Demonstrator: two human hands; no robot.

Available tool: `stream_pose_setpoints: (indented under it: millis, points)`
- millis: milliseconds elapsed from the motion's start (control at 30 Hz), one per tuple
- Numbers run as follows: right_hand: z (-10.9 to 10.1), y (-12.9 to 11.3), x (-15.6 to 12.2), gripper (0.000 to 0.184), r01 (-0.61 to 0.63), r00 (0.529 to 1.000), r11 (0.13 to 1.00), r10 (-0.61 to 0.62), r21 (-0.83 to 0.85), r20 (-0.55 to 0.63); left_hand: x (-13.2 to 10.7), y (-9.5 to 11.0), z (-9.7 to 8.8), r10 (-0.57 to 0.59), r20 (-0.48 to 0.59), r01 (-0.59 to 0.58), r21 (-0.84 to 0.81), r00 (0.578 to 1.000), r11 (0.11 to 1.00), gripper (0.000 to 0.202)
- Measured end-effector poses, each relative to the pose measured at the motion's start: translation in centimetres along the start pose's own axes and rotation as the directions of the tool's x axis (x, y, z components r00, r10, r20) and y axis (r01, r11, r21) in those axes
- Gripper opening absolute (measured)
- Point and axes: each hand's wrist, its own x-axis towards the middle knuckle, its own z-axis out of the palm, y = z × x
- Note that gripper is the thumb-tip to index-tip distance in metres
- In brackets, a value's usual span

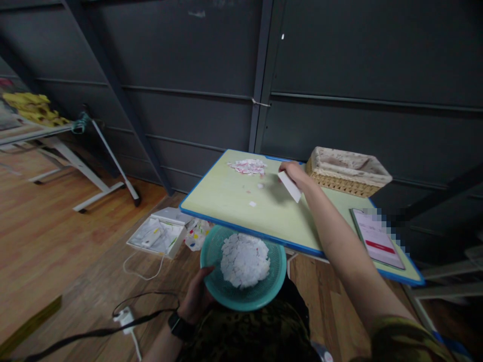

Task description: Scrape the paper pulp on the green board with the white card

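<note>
**White card over the table, teal colander at its near edge**

The right hand (292, 172) pinches the white card (290, 187) above the far half of the blue-edged table (222, 196). The left hand (196, 295) grips the rim of the teal colander (278, 274), which holds a heap of white paper scraps (244, 260) and is partly overlapped by the table's near edge. A smaller scrap pile (248, 166) lies at the table's far left. The cloth-lined wicker basket (339, 185) stands at the table's far right, the tablet (377, 239) at its near right.
</note>
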Motion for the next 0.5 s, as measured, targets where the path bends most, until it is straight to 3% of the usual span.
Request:
stream_pose_setpoints:
  millis: [100,233,500]
  points:
    - [1.4,-1.0,-0.7,0.022,0.055,0.989,0.984,-0.030,-0.168,0.146,0.0,0.0,0.1,-0.019,-0.005,0.019,-0.021,1.000,1.000,0.046]
    - [2.7,-1.8,-1.4,0.016,0.187,0.969,0.912,-0.109,-0.365,0.222,-0.2,-0.1,0.1,-0.031,0.011,0.032,-0.028,0.999,0.999,0.046]
    - [4.6,-1.9,-1.3,0.011,0.161,0.974,0.857,-0.059,-0.490,0.218,-0.5,-0.2,0.9,-0.023,-0.025,0.021,-0.063,0.999,0.998,0.049]
